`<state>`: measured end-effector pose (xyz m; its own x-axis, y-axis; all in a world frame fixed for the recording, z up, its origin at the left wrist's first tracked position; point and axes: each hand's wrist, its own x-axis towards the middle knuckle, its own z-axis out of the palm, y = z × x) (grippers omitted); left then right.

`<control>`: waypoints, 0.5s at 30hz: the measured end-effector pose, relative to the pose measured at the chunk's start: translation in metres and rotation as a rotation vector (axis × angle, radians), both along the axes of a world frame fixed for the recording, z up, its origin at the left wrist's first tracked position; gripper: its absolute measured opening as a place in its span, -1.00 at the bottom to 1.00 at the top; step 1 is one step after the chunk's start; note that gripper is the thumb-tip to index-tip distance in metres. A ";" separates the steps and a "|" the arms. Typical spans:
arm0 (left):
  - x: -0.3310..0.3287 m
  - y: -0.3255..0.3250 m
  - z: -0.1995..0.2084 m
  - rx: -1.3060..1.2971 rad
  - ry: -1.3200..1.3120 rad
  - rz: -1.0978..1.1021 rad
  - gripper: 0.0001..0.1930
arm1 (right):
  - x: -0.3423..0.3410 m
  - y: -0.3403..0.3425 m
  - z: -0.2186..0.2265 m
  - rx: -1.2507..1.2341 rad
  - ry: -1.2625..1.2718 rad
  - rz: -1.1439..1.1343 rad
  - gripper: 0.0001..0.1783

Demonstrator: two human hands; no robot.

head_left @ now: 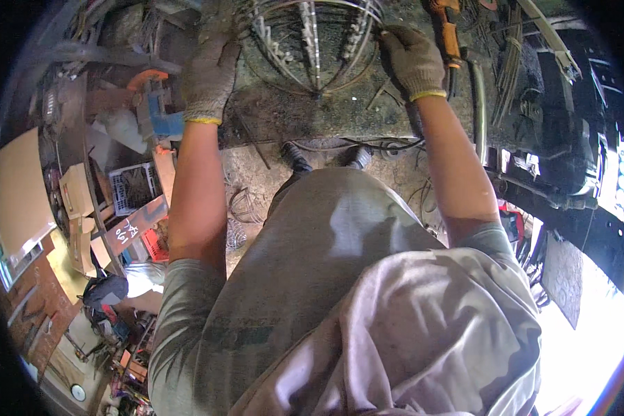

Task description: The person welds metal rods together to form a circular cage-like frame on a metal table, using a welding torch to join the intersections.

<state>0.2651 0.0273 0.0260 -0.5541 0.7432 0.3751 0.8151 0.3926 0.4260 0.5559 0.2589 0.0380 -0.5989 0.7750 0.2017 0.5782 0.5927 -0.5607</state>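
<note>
A round wire frame [313, 52] lies on the dark, stained workbench [284, 125]. Its curved metal rods run together at the near end, and pale lumpy bits sit along several of them. Both my hands wear greyish-brown knit gloves with yellow cuffs. At the frame's right edge, the fingers of my right hand [416, 61] are curled in against the ring. My left hand [211, 80] is beside the frame's left edge; its fingers run up into the dim top of the picture, so their grip is unclear.
An orange power tool [448, 35] lies just right of my right hand. Thin rods [512, 62] and a metal tube [478, 104] are farther right. On the left are a blue metal piece [165, 114], a plastic crate [133, 188] and cardboard [21, 191]. Wire coils [244, 206] lie on the floor.
</note>
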 end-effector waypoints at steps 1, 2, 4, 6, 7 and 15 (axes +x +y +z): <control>0.003 0.001 0.002 0.025 -0.020 -0.005 -0.61 | 0.001 0.001 0.002 -0.006 0.008 0.018 -0.60; 0.005 0.002 0.004 0.050 -0.041 -0.011 -0.60 | 0.003 0.003 0.001 -0.039 -0.032 0.013 -0.60; 0.008 0.001 0.008 0.021 0.010 -0.002 -0.60 | 0.009 0.008 0.000 -0.044 -0.031 0.021 -0.61; 0.005 0.002 0.006 0.014 0.035 -0.006 -0.59 | 0.015 0.017 -0.001 -0.111 0.012 -0.032 -0.63; 0.002 0.001 0.005 0.020 0.035 -0.014 -0.59 | 0.016 0.021 0.002 -0.089 0.047 -0.035 -0.63; -0.003 0.005 0.001 -0.005 0.033 -0.010 -0.56 | 0.018 0.024 0.011 -0.869 0.843 -0.081 -0.73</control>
<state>0.2624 0.0319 0.0269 -0.5343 0.7503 0.3893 0.8324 0.3868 0.3970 0.5737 0.2827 0.0489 -0.4737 0.8748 -0.1015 -0.1418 -0.1895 -0.9716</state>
